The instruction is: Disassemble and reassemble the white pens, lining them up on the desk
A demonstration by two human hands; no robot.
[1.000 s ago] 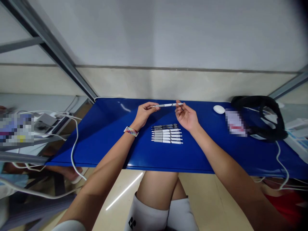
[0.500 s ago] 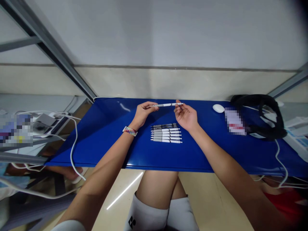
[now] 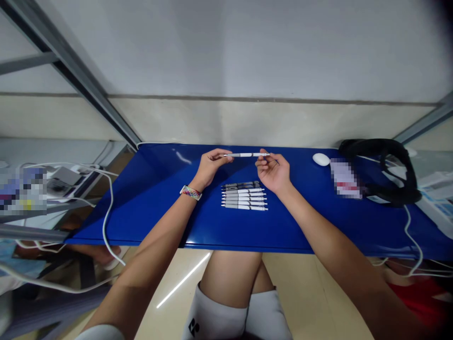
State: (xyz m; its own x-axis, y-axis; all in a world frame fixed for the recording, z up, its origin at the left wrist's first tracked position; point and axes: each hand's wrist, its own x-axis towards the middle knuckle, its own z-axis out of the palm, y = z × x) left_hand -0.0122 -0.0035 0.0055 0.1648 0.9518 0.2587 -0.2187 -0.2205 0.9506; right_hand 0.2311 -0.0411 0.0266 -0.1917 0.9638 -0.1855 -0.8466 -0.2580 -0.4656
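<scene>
A white and grey pen (image 3: 246, 155) is held level above the back of the blue table (image 3: 148, 208). My left hand (image 3: 211, 166) pinches its grey tip end between thumb and fingers. At the other end, my right hand (image 3: 273, 171) has its palm turned up, with thumb and fingertips closed around the white end. Below the hands, several white and grey pens (image 3: 244, 199) lie side by side in a row, tips to the left. Dark, partly clear pens (image 3: 240, 185) lie at the top of that row.
A white mouse (image 3: 321, 159) rests at the right, beside a blurred packet (image 3: 345, 178) and a black headset-like strap (image 3: 399, 170). White cables (image 3: 109, 212) hang over the left edge. Metal frame bars (image 3: 88, 89) rise at both sides, with a wall behind.
The fingers of my right hand have shifted slightly at the white end of the pen, which sits a touch lower there. Little else differs.
</scene>
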